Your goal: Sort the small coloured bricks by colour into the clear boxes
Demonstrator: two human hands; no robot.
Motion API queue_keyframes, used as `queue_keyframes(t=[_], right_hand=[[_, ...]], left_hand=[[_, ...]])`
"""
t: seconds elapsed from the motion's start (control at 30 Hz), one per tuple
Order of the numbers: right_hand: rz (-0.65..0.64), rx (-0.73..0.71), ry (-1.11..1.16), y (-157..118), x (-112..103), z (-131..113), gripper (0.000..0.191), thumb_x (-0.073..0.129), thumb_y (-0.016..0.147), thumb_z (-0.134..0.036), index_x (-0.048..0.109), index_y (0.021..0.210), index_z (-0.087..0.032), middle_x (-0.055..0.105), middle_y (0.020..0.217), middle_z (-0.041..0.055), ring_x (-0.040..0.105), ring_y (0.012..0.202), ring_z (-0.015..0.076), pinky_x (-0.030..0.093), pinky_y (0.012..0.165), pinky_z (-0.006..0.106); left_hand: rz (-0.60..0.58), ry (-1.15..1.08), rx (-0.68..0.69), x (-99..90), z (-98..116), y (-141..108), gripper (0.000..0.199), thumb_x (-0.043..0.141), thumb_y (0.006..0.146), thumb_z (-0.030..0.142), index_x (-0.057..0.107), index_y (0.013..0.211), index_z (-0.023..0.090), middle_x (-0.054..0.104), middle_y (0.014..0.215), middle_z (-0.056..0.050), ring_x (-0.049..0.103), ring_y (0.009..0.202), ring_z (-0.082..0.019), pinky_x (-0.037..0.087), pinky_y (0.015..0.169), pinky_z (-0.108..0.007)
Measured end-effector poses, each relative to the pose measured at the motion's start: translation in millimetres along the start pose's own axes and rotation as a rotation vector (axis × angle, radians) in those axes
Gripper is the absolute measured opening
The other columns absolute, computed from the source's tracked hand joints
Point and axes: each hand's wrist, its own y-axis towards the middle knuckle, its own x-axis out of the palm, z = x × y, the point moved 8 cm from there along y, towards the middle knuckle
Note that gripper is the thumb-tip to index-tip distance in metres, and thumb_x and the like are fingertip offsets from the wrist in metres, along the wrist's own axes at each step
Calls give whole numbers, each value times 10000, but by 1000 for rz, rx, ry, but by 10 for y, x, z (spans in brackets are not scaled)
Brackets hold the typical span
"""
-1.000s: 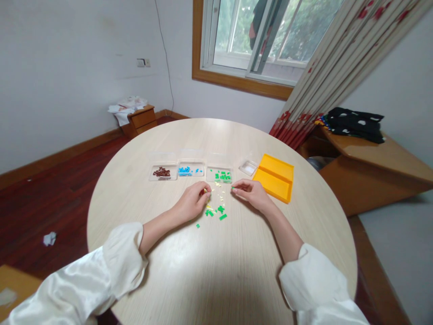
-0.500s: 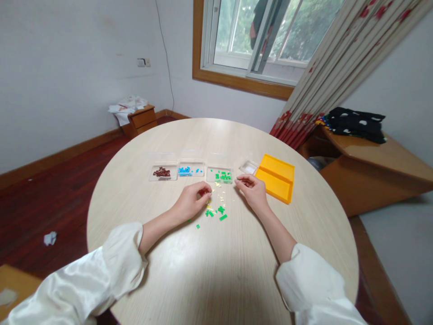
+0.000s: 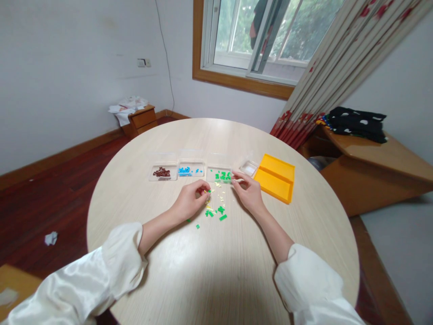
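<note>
Left hand (image 3: 194,199) has a tiny green brick (image 3: 209,191) pinched. Right hand (image 3: 249,192) is curled at 3 o'clock of the clear plastic box (image 3: 211,180), grip's too fuzzy to tell. Blocky green pieces (image 3: 223,217) lie at the box's 6 o'clock, woodgrain tabletop (image 3: 216,266).

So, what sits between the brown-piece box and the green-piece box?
In the head view, the blue-piece box sits between the brown-piece box and the green-piece box.
</note>
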Motion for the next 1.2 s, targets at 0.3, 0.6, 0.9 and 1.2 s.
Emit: queue_keyframes(t=[0.3, 0.6, 0.9, 1.2], right_hand=[[-227, -388, -36, -276, 388, -730, 224, 543, 806, -133, 656, 973, -229, 685, 864, 46, 600, 826, 175, 478, 758, 353], [-251, -391, -106, -307, 454, -708, 121, 555, 844, -197, 654, 911, -207, 670, 793, 46, 577, 756, 174, 461, 697, 328], [-67, -219, -165, -186, 260, -519, 131, 523, 820, -216, 645, 866, -220, 671, 813, 52, 595, 795, 190, 475, 731, 346], [22, -112, -163, -115, 178, -336, 126, 518, 773, -219, 629, 825, -186, 645, 755, 44, 580, 707, 163, 467, 665, 299]], left_hand=[[37, -196, -56, -29, -34, 27, 110, 585, 698, 145, 520, 785, 164, 588, 744, 5, 578, 701, -117, 464, 690, -255], [-43, -295, -94, 46, -29, 15, 67, 558, 736, 166, 493, 749, 170, 591, 675, 17, 596, 675, -118, 465, 679, -250], [-51, 277, 69, -30, 13, 34, 197, 447, 695, 31, 599, 680, 156, 643, 798, -44, 553, 825, -180, 418, 823, -357], [-231, 465, 81, 103, 4, -18, 243, 431, 686, 27, 627, 626, 160, 675, 1063, -60, 481, 927, -244, 348, 837, -444]])
